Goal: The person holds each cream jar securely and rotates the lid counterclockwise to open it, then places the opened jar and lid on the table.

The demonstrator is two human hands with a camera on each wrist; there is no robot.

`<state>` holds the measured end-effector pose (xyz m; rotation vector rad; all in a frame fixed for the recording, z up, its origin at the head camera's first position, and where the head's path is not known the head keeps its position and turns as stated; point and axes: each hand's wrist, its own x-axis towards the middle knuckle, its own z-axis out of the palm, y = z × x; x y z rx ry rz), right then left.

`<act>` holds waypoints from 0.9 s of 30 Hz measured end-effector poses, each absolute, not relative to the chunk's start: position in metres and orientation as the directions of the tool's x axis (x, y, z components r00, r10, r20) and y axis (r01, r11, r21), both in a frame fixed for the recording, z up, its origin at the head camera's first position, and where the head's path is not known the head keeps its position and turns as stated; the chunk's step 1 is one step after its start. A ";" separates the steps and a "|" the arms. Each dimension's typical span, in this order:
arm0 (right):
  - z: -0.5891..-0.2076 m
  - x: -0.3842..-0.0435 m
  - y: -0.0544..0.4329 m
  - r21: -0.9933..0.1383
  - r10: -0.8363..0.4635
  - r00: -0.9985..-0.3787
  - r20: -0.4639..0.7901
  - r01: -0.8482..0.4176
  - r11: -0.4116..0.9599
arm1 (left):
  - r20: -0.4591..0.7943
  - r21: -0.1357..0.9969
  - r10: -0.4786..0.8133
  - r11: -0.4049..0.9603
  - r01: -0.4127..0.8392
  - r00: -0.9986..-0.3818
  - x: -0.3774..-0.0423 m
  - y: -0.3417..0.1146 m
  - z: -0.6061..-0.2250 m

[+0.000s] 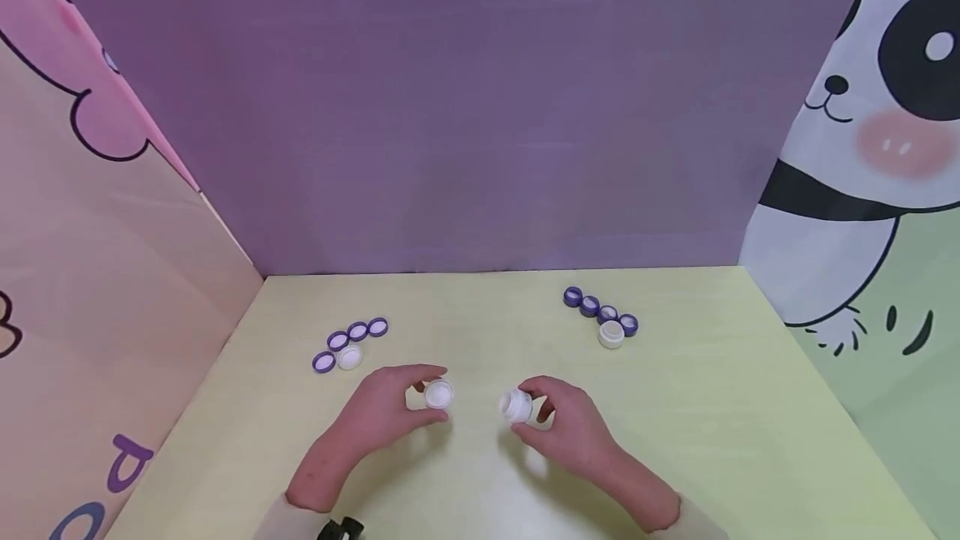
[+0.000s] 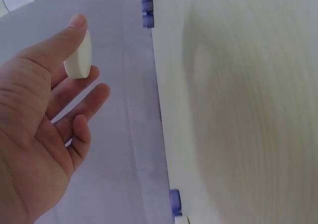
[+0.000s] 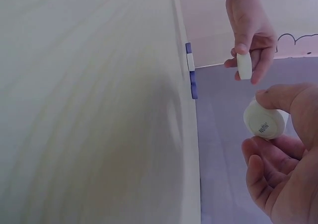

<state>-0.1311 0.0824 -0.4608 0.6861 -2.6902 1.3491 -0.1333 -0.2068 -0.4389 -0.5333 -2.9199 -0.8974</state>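
Between thumb and fingers, my left hand [image 1: 393,407] pinches a round white screw lid [image 1: 438,394], its hollow underside facing the head camera. The lid [image 2: 79,60] appears edge-on in the left wrist view. My right hand [image 1: 564,423] grips a small white jar [image 1: 516,406] by its sides, tilted so its round mouth faces left toward the lid. In the right wrist view the jar's base [image 3: 264,120] shows dark printed text. Both pieces are held above the table, apart, with a gap between them.
Several purple-rimmed lids [image 1: 357,331] and a white lid [image 1: 349,357] lie at the back left of the pale table [image 1: 465,315]. Several purple jars [image 1: 589,306] and a white jar [image 1: 611,334] stand at the back right. A purple wall [image 1: 480,107] rises behind.
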 end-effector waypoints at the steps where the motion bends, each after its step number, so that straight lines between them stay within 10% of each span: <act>1: -0.460 -0.131 0.082 -0.750 -0.363 -0.899 0.244 -0.412 0.518 | 0.140 0.544 0.306 0.771 0.331 -0.942 -0.134 -0.210 -0.439; 27: -0.461 -0.126 0.092 -0.750 -0.360 -0.909 0.212 -0.387 0.536 | 0.161 0.540 0.325 0.761 0.359 -0.932 -0.172 -0.280 -0.445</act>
